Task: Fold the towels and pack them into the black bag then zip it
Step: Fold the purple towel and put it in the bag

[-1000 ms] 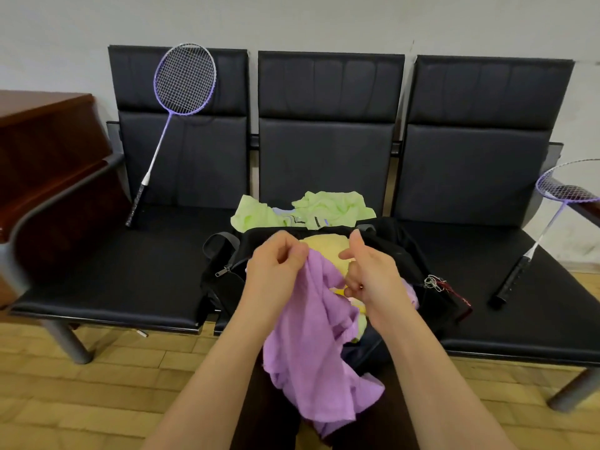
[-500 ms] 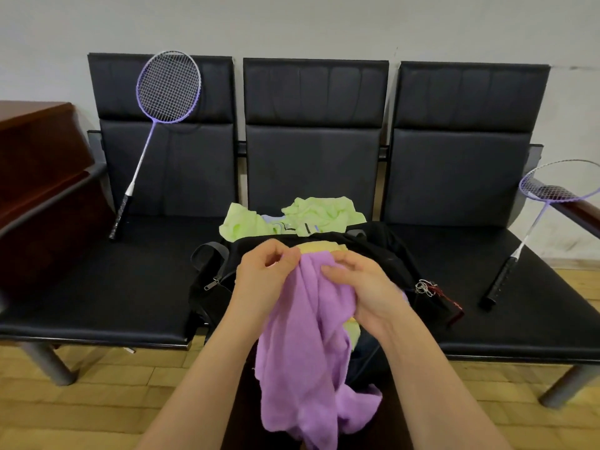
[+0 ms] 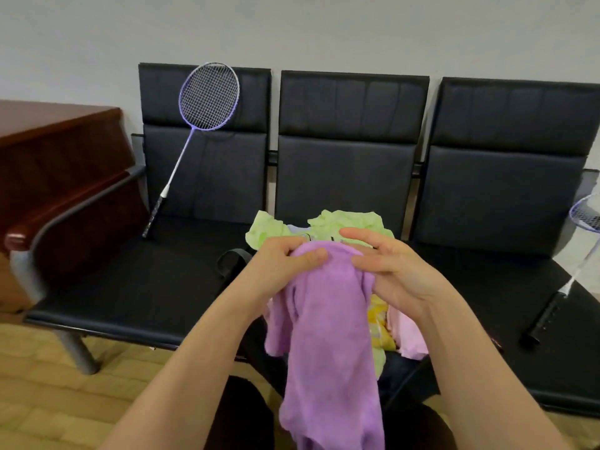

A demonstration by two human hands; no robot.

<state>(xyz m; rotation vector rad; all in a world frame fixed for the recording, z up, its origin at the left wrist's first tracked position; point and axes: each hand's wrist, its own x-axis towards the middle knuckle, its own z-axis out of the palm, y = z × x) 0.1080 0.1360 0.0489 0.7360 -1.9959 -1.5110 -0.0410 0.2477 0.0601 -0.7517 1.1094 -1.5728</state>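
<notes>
Purple towel (image 3: 328, 319), no legible writing.

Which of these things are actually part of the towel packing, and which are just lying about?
Part of the job:
purple towel, held up by left hand and right hand
green towel
yellow towel
pink towel
black bag, mostly hidden

Lying about:
racket leaning on the left seat
second racket on the right seat

Crumpled purple towel (image 3: 328, 326) hanging above open black bag (image 3: 232, 264), unfolded.
</notes>
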